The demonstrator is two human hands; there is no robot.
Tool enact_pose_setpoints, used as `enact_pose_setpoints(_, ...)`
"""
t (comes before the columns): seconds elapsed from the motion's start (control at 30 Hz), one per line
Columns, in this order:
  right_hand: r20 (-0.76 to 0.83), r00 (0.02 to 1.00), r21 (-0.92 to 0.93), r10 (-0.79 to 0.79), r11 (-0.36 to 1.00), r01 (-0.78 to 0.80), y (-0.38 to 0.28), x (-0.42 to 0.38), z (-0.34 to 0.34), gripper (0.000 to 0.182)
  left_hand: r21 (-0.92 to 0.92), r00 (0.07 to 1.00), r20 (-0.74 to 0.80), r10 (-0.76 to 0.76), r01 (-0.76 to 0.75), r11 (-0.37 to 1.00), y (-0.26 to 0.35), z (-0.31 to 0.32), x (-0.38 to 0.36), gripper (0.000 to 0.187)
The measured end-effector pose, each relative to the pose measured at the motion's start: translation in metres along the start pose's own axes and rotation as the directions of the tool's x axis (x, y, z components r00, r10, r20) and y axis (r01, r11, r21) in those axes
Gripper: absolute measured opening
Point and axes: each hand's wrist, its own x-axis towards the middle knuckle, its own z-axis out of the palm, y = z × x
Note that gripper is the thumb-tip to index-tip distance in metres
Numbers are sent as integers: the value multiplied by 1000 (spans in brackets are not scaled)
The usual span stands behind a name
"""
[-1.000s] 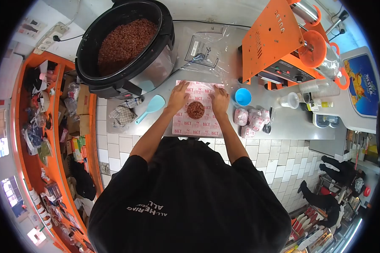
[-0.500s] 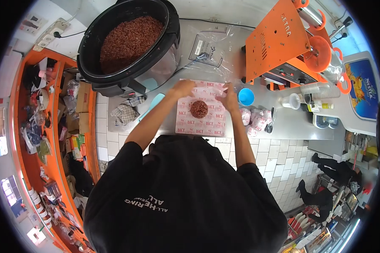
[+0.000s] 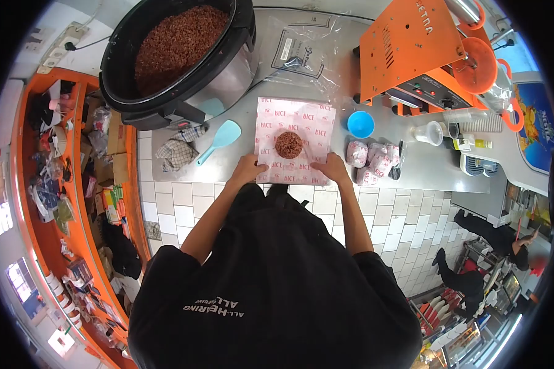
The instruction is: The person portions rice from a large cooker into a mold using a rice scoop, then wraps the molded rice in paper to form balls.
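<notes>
A round mound of reddish-brown cooked rice (image 3: 289, 145) sits on a sheet of printed pink-and-white wrapping paper (image 3: 317, 115), which lies on the steel counter. At the paper's near left edge, my left hand (image 3: 248, 170) pinches it, with the thumb on top. My right hand (image 3: 331, 167) pinches the near right edge in the same way. Parts of the fingers are hidden beneath the sheet. Several wrapped bundles (image 3: 378, 161) in the same printed paper lie right of my right hand. Left of the sheet rests a light-blue rice paddle (image 3: 221, 138).
A large cooker (image 3: 228, 74) full of rice stands at the back left, near a checked cloth (image 3: 178, 150). A blue cup (image 3: 360, 125) stands right of the paper. An orange sealing machine (image 3: 406, 55) occupies the back right. Clear plastic (image 3: 301, 55) lies behind the sheet. Two people are at lower right.
Both hands have moved from the paper's far edge to its near edge. The far part of the sheet now lies flat, and the paddle shows fully.
</notes>
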Motion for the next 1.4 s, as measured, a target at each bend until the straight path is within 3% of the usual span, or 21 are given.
enact_pose_setpoints(0.1,146,984,22,-106,994,104,-8,-7,-14,71,98,989,147,23,-37,995,-8,-11,2,42)
enact_pose_setpoints(0.17,180,964,103,-195,978,179,-16,6,-23,73,-59,950,290,-111,133,989,14,-32,6,48)
enact_pose_setpoints(0.23,0,1000,408,30,913,-28,-25,26,-28,71,-276,998,40,48,-35,960,30,-27,30,58)
enact_pose_setpoints(0.27,-2,1000,409,29,912,-25,-22,46,-26,71,-360,987,-76,141,-159,919,28,-22,53,62)
enact_pose_setpoints(0.33,-285,952,527,-112,811,254,-14,75,-20,59,-68,886,-339,316,-358,931,51,-22,78,62)
enact_pose_setpoints(0.37,-295,949,523,-114,812,260,-14,78,-27,59,-66,882,-340,325,-367,928,61,-30,84,62)
enact_pose_setpoints(0.43,-249,946,-101,-206,977,187,-36,66,-61,49,452,982,-81,170,-116,885,83,-42,87,55)
enact_pose_setpoints(0.47,-257,943,-106,-211,976,189,-36,70,-62,49,452,980,-86,179,-122,884,83,-43,89,55)
enact_pose_setpoints(0.53,-250,870,-593,-425,778,210,-35,76,-60,43,849,914,-3,405,-211,484,76,-46,92,47)
enact_pose_setpoints(0.57,-254,870,-591,-423,780,207,-33,77,-55,43,850,913,0,407,-214,481,74,-41,95,47)
enact_pose_setpoints(0.63,-176,751,-617,-636,666,420,-54,67,-47,36,812,747,47,663,-415,410,89,-32,89,32)
enact_pose_setpoints(0.67,-164,714,-525,-680,673,521,-63,61,-45,29,812,745,50,665,-418,407,95,-29,87,32)
enact_pose_setpoints(0.77,-178,702,-438,-690,694,571,-76,41,-36,28,723,704,130,698,-549,419,101,-27,72,21)
enact_pose_setpoints(0.8,-251,602,-470,-758,639,609,-71,29,-30,29,708,665,156,731,-591,386,97,-30,56,17)
enact_pose_setpoints(0.83,-249,602,-466,-758,639,612,-70,13,-24,29,691,623,181,761,-631,352,91,-30,40,13)
enact_pose_setpoints(0.93,-82,689,-358,-720,666,654,-59,-24,-5,33,707,600,284,748,-658,260,63,-20,-2,15)
enact_pose_setpoints(1.0,-39,570,-483,-821,515,708,-49,-28,12,38,719,583,263,769,-650,246,52,1,-26,16)
enact_pose_setpoints(1.1,-166,540,-432,-825,554,712,-59,-40,13,39,703,551,257,794,-670,237,40,32,-47,19)
enact_pose_setpoints(1.3,-115,505,-347,-856,511,787,-50,-38,7,36,660,569,264,779,-695,284,0,49,-33,17)
enact_pose_setpoints(1.37,-95,497,-346,-863,496,796,-48,-37,6,37,634,566,294,770,-718,286,18,36,-40,15)
enact_pose_setpoints(1.4,-73,488,-346,-870,481,806,-48,-37,5,39,671,530,217,820,-691,269,46,23,-49,13)
